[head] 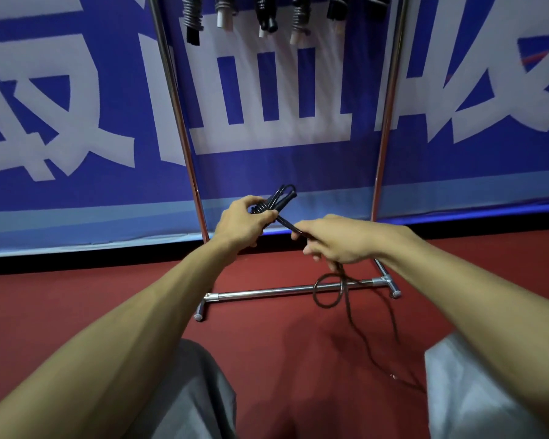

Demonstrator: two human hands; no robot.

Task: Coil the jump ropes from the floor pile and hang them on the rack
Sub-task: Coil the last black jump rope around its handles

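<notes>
Centre of frame: my left hand (244, 218) is curled round the jump rope (279, 199), gripping its paired handles and the turns wound on them. My right hand (333, 240) pinches the cord just beside it, pulled tight between the two. The handles' long axis runs diagonally, tips pointing to the upper right. Below my right hand the loose cord (328, 293) drops in a loop across the rack (267, 292) base bar and trails to the lower right over the red floor (76, 299). For a good wrap: cord tight, each turn snug beside the last, slack fed clear of that bar. Coiled ropes (267, 14) hang along the top edge.
</notes>
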